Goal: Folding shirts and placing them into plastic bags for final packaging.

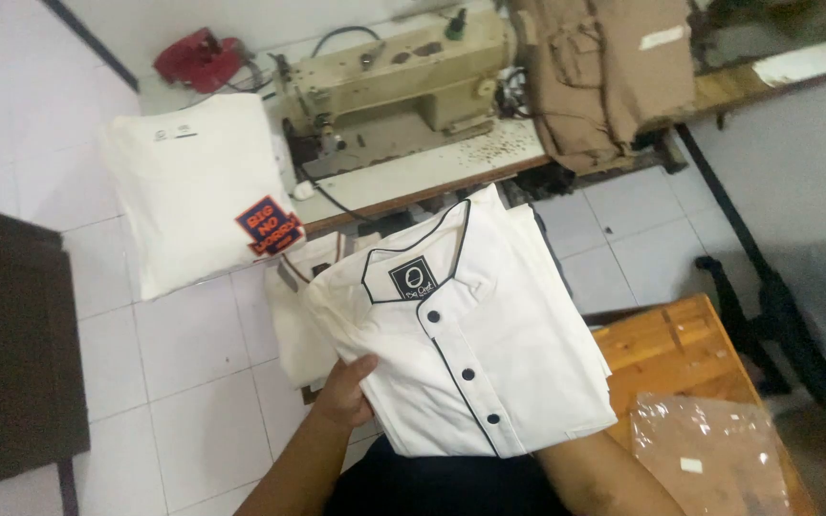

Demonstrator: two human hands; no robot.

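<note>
My left hand point(344, 390) grips the folded white dark-piped button-up shirt point(470, 344) at its left edge, above the wooden table's point(681, 334) left corner; my right hand's grip is hidden; bagging presumably follows.

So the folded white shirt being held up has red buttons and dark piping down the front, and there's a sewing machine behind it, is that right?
Not quite: the buttons are dark, navy or black, not red. The rest holds. In the head view the folded white shirt has dark piping down the front, the left hand grips its lower left edge, and a cream sewing machine sits behind it.
</note>
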